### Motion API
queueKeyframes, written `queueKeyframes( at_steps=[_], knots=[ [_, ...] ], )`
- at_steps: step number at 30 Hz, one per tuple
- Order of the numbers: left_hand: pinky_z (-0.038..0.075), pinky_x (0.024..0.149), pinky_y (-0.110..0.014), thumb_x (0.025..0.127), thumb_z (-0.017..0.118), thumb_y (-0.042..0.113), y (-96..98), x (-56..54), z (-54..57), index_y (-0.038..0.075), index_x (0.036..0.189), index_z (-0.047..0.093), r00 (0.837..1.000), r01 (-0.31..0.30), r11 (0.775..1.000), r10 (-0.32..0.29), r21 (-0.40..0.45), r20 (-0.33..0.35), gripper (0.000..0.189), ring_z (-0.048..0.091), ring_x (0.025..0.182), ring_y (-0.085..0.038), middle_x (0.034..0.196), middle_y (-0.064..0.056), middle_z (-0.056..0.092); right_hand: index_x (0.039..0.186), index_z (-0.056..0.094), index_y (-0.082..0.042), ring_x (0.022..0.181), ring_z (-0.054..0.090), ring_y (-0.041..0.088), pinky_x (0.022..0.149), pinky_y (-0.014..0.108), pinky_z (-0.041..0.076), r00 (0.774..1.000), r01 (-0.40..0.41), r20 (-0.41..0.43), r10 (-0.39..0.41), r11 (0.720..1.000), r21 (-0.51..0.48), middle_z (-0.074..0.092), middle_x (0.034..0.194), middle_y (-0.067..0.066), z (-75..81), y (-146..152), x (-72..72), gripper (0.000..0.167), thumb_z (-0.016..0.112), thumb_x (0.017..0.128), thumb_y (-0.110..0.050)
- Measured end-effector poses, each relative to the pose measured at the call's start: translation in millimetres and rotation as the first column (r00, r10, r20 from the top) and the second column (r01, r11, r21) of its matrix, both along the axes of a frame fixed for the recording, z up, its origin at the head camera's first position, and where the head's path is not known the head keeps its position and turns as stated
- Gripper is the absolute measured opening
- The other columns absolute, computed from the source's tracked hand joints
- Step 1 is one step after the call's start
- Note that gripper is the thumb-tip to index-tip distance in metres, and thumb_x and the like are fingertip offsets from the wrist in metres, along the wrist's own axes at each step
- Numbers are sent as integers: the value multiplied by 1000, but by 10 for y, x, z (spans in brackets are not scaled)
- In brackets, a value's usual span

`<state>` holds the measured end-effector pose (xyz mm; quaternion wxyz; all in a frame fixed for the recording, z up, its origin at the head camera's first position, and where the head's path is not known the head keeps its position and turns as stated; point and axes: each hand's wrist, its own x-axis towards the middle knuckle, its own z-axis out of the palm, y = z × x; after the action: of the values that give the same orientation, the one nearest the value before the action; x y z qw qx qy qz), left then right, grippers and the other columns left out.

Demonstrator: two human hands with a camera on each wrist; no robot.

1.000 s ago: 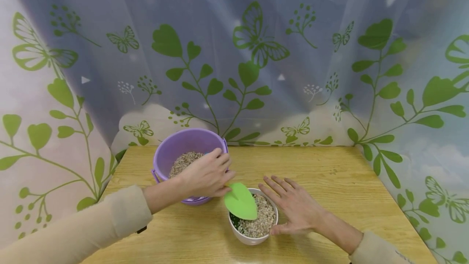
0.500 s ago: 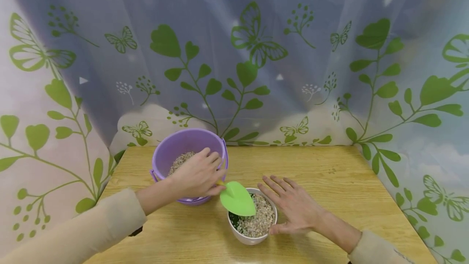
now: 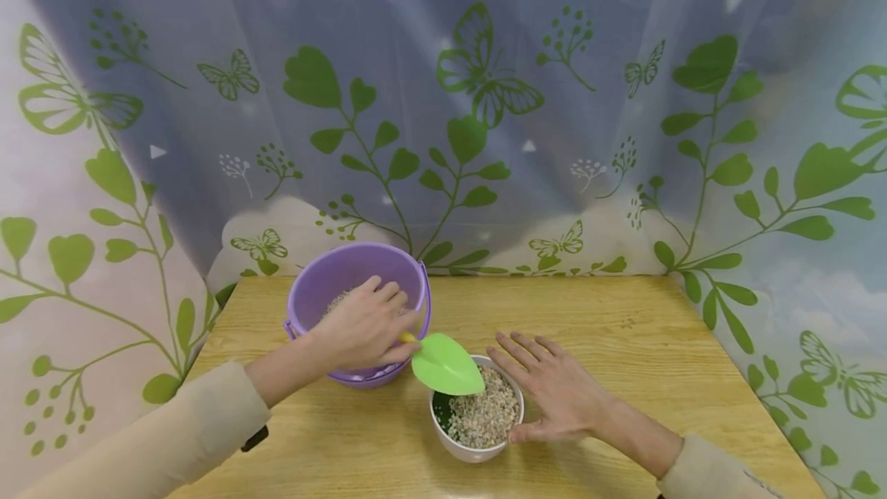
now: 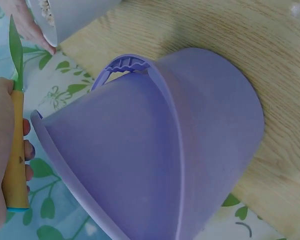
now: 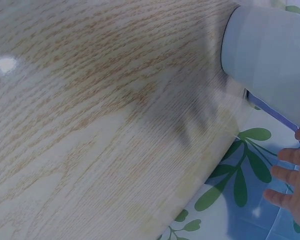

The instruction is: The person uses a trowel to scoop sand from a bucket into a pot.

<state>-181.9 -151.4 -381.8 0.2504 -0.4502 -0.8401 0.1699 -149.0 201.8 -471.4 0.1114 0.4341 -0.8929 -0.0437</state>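
Observation:
My left hand (image 3: pixel 363 326) grips a toy trowel by its yellow handle (image 4: pixel 15 150), above the near right rim of a purple bucket (image 3: pixel 299 295). The trowel's bright green blade (image 3: pixel 446 364) hangs over the left side of a white bowl (image 3: pixel 474 454), its tip above the contents. Pale, gravel-like grains (image 3: pixel 495 414) heap up in the bowl, with a dark green patch showing at the left. Fingers spread, my right hand (image 3: pixel 561 391) rests against the bowl's right rim. Similar grains (image 3: pixel 339 303) lie inside the bucket, partly hidden by my left hand.
Both containers stand on a wood-grain table (image 3: pixel 589 314). A curtain (image 3: pixel 416 137) printed with leaves and butterflies hangs behind it and along both sides. The bucket's purple carrying handle (image 4: pixel 122 65) hangs down outside its wall.
My left hand has moved left over the bucket, drawing the trowel back a little, and the blade has shifted up off the grains. The right hand has stayed at the bowl.

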Motion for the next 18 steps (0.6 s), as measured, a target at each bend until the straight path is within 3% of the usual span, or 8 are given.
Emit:
queueKeyframes(
  at_steps=[7, 12, 18],
  knots=[
    [50, 79, -37, 99, 56, 60, -96, -25, -40, 20, 92, 68, 1000, -2, 999, 3, 54, -5, 43, 64, 87, -21, 91, -1, 72, 166, 29, -11, 151, 47, 40, 114, 60, 47, 1000, -7, -7, 7, 1000, -1, 37, 170, 18, 5, 12, -3, 119, 54, 81, -91],
    [52, 81, -40, 99, 58, 58, -167, -36, 22, 20, 99, 72, 1000, -20, 996, 19, 86, 8, 40, 65, 90, -23, 93, -3, 73, 165, 33, -13, 150, 48, 40, 113, 59, 48, 1000, -16, -3, 16, 1000, -10, 38, 170, 18, 44, 8, -24, 113, 47, 85, -91],
    [52, 79, -40, 98, 59, 58, -276, -68, 126, 16, 101, 72, 999, -51, 996, 52, 70, -11, 43, 64, 87, -25, 92, -5, 72, 164, 35, -13, 149, 49, 41, 112, 59, 49, 1000, -19, -12, 19, 999, -47, 40, 168, 19, 136, -43, -88, 114, 17, 88, -95]
  ],
)
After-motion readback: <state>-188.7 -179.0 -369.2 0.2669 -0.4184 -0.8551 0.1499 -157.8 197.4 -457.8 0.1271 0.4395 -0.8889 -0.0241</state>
